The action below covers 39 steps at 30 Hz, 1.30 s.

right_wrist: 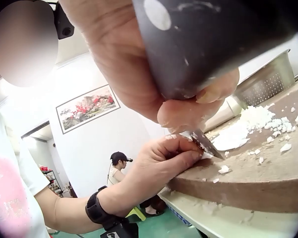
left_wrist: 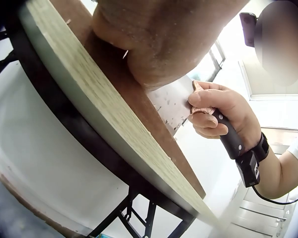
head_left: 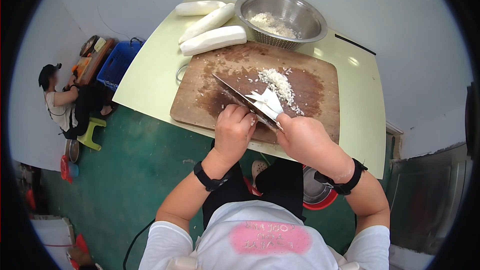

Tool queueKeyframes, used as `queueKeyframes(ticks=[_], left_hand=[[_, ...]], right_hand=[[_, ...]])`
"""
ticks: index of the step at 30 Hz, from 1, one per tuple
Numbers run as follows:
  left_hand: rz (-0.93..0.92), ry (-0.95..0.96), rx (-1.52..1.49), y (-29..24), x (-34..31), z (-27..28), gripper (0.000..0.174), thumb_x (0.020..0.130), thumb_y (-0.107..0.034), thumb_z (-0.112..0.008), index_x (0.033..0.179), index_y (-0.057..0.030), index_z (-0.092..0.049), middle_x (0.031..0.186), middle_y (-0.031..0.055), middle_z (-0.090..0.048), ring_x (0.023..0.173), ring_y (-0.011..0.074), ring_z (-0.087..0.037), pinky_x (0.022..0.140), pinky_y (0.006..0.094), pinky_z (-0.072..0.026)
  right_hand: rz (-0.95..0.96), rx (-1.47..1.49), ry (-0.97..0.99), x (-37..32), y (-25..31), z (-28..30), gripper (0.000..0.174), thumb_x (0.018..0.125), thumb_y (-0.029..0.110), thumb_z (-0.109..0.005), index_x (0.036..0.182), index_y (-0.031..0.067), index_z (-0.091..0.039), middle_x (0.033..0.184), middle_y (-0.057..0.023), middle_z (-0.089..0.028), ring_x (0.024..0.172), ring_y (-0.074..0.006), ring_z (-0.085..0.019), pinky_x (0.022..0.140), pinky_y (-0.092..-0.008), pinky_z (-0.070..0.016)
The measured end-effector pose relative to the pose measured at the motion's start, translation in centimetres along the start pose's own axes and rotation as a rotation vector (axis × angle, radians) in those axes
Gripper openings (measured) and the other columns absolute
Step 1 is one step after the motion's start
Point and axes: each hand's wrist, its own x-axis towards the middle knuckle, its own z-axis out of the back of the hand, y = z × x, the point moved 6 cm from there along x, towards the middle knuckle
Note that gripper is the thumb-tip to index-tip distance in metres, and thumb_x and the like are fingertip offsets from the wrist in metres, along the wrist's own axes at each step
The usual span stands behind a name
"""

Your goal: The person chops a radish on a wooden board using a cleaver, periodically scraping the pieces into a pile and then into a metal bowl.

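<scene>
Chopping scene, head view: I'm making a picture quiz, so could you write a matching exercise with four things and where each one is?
1. Knife
2. Green stool
3. Metal colander
4. Long white vegetables

A. Under the seated person
B. Left of the colander
C. In the right hand
D. Beyond the board, holding white bits

Pairs: 1-C, 2-A, 3-D, 4-B

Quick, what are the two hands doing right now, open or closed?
Left hand: closed, fingertips pinching a small white piece beside the knife.
Right hand: closed around its black handle.
</scene>
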Motion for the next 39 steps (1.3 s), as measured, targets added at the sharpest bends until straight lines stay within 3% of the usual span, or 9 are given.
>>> queueKeyframes(ticks=[18, 21, 30, 39], left_hand=[[-0.008, 0.020, -0.047, 0.0, -0.1, 0.0, 0.017, 0.070, 0.002, -0.072, 0.085, -0.0018, -0.064, 0.089, 0.0109, -0.062, 0.088, 0.0320, -0.057, 0.077, 0.0414, -0.0480], [-0.022, -0.006, 0.000, 0.0, -0.3, -0.1, 0.014, 0.072, -0.003, -0.071, 0.084, -0.0037, -0.064, 0.089, 0.0082, -0.061, 0.090, 0.0291, -0.057, 0.078, 0.0414, -0.0466], [-0.026, 0.013, 0.002, 0.3, -0.4, -0.2, 0.015, 0.072, -0.005, -0.072, 0.085, -0.0040, -0.065, 0.090, 0.0083, -0.062, 0.090, 0.0293, -0.058, 0.078, 0.0417, -0.0468], [0.002, -0.013, -0.015, 0.1, -0.5, 0.2, 0.018, 0.069, -0.001, -0.073, 0.084, -0.0028, -0.064, 0.090, 0.0100, -0.064, 0.088, 0.0314, -0.058, 0.077, 0.0418, -0.0481]], right_hand=[[0.053, 0.034, -0.144, 0.2, -0.5, -0.1, 0.014, 0.086, 0.012, -0.056, 0.086, 0.0000, -0.061, 0.066, -0.0202, -0.064, 0.066, -0.0386, -0.066, 0.061, -0.0490, -0.0525], [0.025, 0.068, -0.110, -0.2, -0.5, 0.0, 0.014, 0.085, 0.014, -0.058, 0.086, -0.0001, -0.059, 0.066, -0.0230, -0.062, 0.067, -0.0417, -0.064, 0.064, -0.0494, -0.0518], [0.064, -0.008, -0.052, 1.8, 0.5, -1.4, 0.012, 0.083, 0.012, -0.056, 0.085, 0.0005, -0.061, 0.067, -0.0219, -0.064, 0.064, -0.0393, -0.066, 0.061, -0.0489, -0.0529], [0.022, 0.065, -0.080, -0.2, 0.2, 0.2, 0.016, 0.085, 0.014, -0.057, 0.087, -0.0015, -0.060, 0.067, -0.0233, -0.063, 0.067, -0.0419, -0.064, 0.064, -0.0493, -0.0519]])
